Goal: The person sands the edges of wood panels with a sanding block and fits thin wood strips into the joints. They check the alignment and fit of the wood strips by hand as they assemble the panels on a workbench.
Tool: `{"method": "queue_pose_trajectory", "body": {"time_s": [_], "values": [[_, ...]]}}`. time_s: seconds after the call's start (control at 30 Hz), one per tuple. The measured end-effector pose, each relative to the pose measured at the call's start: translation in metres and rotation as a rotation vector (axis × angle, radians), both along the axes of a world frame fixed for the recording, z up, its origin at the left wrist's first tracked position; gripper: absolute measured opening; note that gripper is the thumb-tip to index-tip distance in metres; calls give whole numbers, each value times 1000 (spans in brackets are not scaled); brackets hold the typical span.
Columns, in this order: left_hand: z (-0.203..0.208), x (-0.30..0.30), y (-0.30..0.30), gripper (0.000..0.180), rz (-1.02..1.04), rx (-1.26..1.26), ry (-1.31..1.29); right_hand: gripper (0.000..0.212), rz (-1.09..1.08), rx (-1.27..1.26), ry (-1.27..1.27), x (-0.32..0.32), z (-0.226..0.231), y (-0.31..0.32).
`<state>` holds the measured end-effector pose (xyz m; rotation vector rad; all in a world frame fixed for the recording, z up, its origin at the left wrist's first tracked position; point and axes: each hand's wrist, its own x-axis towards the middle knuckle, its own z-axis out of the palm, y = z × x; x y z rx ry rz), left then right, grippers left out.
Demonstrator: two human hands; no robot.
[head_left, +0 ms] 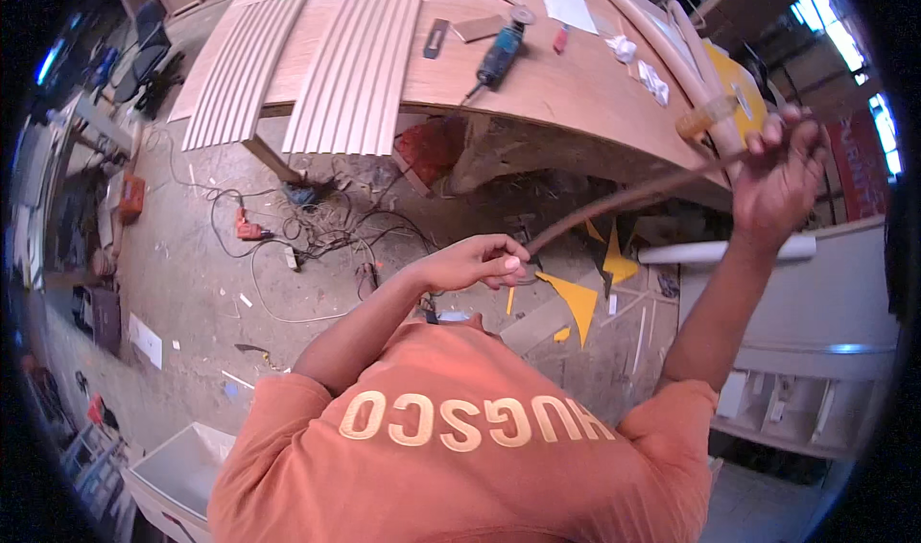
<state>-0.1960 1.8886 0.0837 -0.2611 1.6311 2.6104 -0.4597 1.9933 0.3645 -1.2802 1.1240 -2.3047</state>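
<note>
A long, narrow brown strip (628, 198) is stretched in a slight curve between my two hands, in front of the workbench. The fingers of my left hand (470, 263) are closed on its near end, close to my chest. Higher up and to the right, my right hand (779, 180) grips the far part of the strip, fingers curled, by the bench's right corner. A roll of amber tape (708, 117) and rolled brown sheets (662, 44) lie just behind that hand.
On the wooden workbench (556, 92) lie two fluted panels (353, 73) overhanging its edge, a teal angle grinder (501, 52) and crumpled paper (652, 82). Cables, an orange drill (251, 228) and yellow offcuts (576, 303) litter the floor. A white roll (734, 249) lies at right.
</note>
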Motion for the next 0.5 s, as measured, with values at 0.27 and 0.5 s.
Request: {"method": "queue_pose_trajectory", "body": {"time_s": [0.27,0.5], "values": [[67,-14,-35,36,193,-132,281,16,-101,92,144,35,-22,-3],[126,0,-119,113,641,124,754,14,6,788,527,51,-50,19]]}}
